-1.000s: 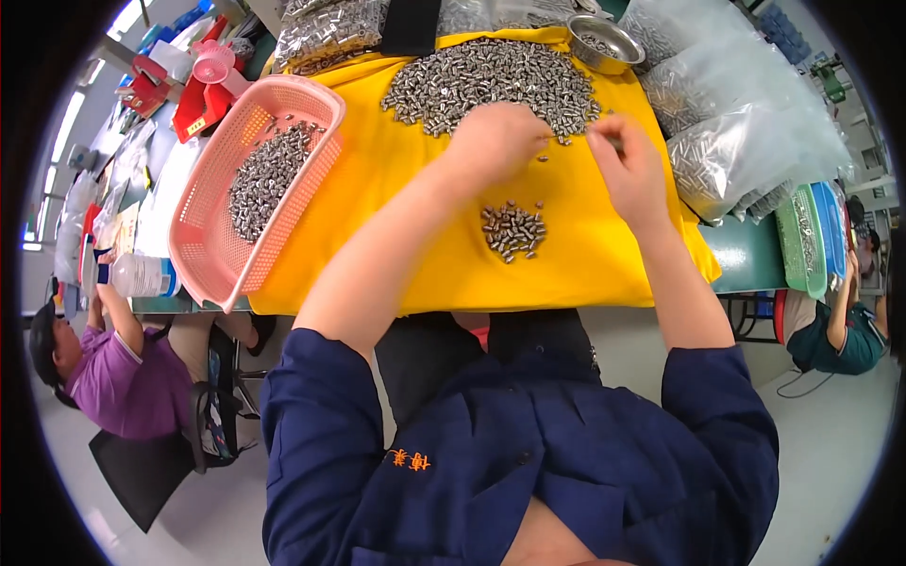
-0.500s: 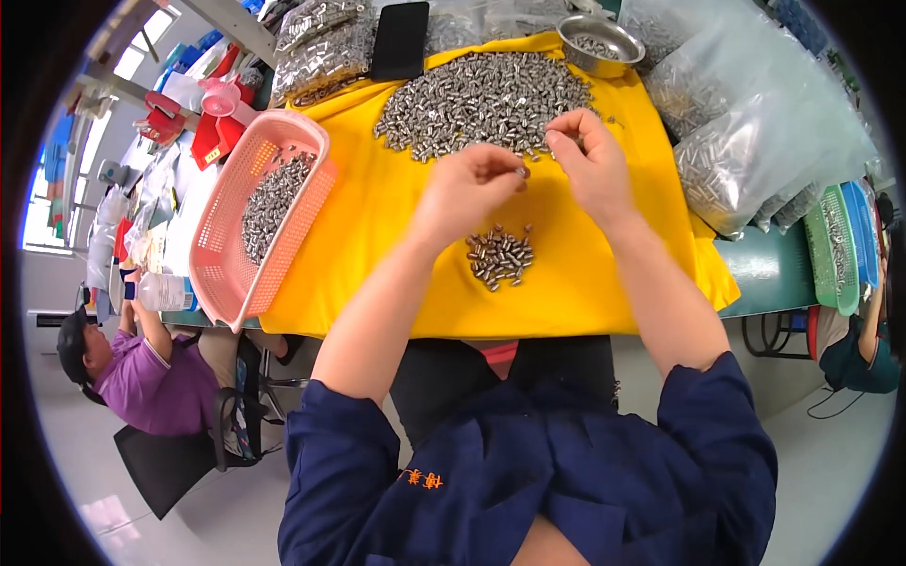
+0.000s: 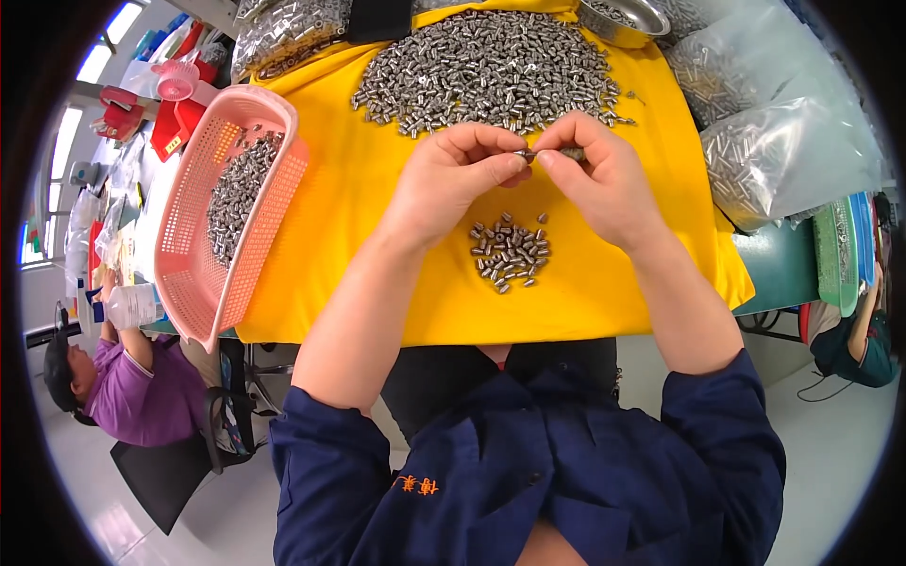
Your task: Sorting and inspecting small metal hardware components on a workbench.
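My left hand is closed in a pinch on a small silvery metal cylinder. Against its end come the thumb and forefinger of my right hand, also pinched; what sits between their tips is too small to make out. A bit of grey shows inside the curl of my right fingers. Beyond both hands spreads a large pile of short metal cylinders on a yellow cloth. Nearer to me, below the hands, lies a smaller heap of similar cylinders.
At left stands a pink plastic basket partly filled with metal pieces. A steel bowl and clear bags of parts lie at the far right, with a black flat device at the back. A co-worker in purple sits at left.
My hands have come together, so their fingertips now meet at the small cylinder; before, they were apart. The view has shifted, with the basket and pile sitting slightly higher and further left.
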